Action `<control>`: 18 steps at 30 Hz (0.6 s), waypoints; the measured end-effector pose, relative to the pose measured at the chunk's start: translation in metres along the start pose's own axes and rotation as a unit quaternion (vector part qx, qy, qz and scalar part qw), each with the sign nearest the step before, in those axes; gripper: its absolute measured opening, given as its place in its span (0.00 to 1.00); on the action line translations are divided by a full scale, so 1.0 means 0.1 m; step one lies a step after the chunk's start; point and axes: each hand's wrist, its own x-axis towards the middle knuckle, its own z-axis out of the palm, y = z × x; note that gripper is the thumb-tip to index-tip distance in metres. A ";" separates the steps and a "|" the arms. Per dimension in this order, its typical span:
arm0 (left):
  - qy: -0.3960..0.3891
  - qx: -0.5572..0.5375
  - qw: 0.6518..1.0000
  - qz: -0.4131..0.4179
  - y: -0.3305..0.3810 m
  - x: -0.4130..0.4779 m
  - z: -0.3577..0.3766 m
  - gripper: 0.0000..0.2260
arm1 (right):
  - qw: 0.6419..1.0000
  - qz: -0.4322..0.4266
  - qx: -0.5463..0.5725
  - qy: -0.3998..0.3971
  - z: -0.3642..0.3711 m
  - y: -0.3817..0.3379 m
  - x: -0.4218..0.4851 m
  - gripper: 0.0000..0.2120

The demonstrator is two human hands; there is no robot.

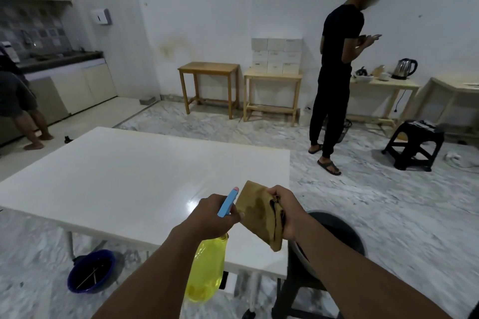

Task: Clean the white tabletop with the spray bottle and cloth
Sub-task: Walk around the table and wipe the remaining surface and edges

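No writing or label can be read on the task's things. A spray bottle with a yellow translucent body and a light blue head (207, 261) is held by the left hand (211, 216); the grip is wrapped tight around the bottle's neck, and the body, which looks filled with yellow liquid, hangs down over the near edge of the white rectangular bench (124, 184). A brown folded cloth with dark wet patches (259, 215) is pinched in the grip of the right hand (286, 211), held in the air just beside the blue head, above the near right corner of the bench. The bench top itself carries nothing.

On the marble floor under the bench a round dark blue basin (90, 272) is seen, with thin sticks lying in it. A black round bucket (334, 238) stands on a dark stool at the right end of the bench, partly covered by the right forearm. Well apart, stacked white boxes (277, 55) rest on a wooden side table; their print is too small to be read. A person in black clothes (334, 72) stands near it.
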 end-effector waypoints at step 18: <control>-0.004 0.009 1.000 0.011 1.88 0.84 1.25 0.14 | 0.997 -0.070 0.002 0.030 -2.54 -1.21 -0.55 0.16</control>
